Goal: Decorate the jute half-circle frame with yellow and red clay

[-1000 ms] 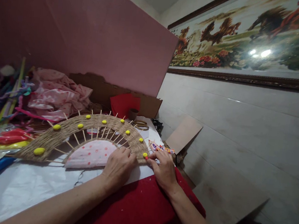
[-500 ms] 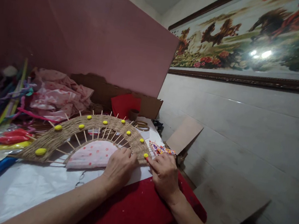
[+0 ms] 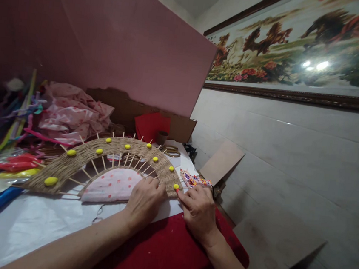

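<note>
A fan-shaped woven piece (image 3: 146,149) of brown twine on thin sticks lies across the table. Several yellow discs (image 3: 127,146) dot its band, and a pink-spotted cloth half-circle (image 3: 113,185) fills its inner part. My left hand (image 3: 147,199) is closed over the inner edge at the right side, its fingertips hidden. At the band's right end, my right hand (image 3: 197,211) is curled, with a fingertip against the last yellow disc (image 3: 176,187). A small red spot shows at that fingertip; I cannot tell what it is.
Scissors (image 3: 170,150) and a small brown cup (image 3: 161,137) are behind the fan. Pink cloth (image 3: 77,111) is heaped at back left, near bagged red material (image 3: 22,163). A colourful patterned item (image 3: 195,180) lies beyond my right hand. Red cloth (image 3: 151,251) covers the near edge.
My view has shifted very slightly. Both hands keep the same places on the fan, and the yellow discs stay where they were on it.
</note>
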### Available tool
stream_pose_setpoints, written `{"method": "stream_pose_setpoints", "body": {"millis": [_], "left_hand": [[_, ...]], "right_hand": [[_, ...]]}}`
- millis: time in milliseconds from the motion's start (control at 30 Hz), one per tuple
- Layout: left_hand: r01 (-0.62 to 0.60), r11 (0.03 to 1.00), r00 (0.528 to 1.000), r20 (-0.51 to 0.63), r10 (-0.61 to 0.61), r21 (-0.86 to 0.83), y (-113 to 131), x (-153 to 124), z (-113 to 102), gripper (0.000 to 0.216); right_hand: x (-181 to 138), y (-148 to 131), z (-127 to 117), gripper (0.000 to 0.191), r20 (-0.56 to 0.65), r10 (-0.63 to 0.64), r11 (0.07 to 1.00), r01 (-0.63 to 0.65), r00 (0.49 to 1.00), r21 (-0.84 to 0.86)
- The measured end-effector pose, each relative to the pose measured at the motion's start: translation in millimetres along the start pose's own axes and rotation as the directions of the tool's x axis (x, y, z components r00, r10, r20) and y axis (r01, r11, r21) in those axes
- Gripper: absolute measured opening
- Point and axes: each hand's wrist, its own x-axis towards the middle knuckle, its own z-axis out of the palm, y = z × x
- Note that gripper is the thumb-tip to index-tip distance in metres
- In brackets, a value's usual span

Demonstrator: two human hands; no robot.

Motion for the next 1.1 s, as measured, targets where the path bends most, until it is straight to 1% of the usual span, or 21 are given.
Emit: {"method": "stream_pose_setpoints", "body": {"millis": [133, 300, 400, 533, 833, 1000, 1100], "left_hand": [[0.006, 1.000, 1.000, -0.005, -0.006, -0.004, 0.0, 0.0, -0.7, 0.006], [-0.001, 1.000, 1.000, -0.018, 0.001, -0.003, 0.0, 0.2, -1.5, 0.007], [0.003, 1.000, 1.000, -0.013, -0.003, -0.011, -0.1, 0.7, -1.3, 0.007], [0.012, 1.000, 1.000, -0.003, -0.012, -0.029, -0.1, 0.3, -0.9, 0.007], [0.011, 0.999, 1.000, -0.019, -0.012, -0.031, -0.1, -1.1, -0.8, 0.006], [0.006, 0.999, 1.000, -0.025, -0.007, -0.032, -0.6, -0.3, -0.5, 0.007], [0.007, 0.999, 1.000, -0.025, -0.008, -0.033, -0.3, 0.0, -1.3, 0.006]], "right_hand": [[-0.2, 0.3, 1.2, 0.025, 0.002, 0.000, 1.000, 0.000, 1.000, 0.006], [0.2, 0.3, 0.6, 0.019, -0.047, 0.079, 0.994, -0.075, 0.996, 0.085], [1.2, -0.5, 1.2, 0.017, -0.022, 0.118, 0.988, -0.115, 0.993, 0.105], [2.4, -0.8, 2.5, 0.016, 0.001, 0.127, 0.983, -0.126, 0.992, 0.134], [2.8, -0.2, 2.0, 0.017, -0.013, 0.170, 0.964, -0.164, 0.985, 0.208], [3.6, -1.0, 2.0, 0.017, 0.032, 0.146, 0.962, -0.149, 0.989, 0.227], [3.2, -0.4, 3.8, 0.018, 0.032, 0.132, 0.961, -0.135, 0.991, 0.243]]}}
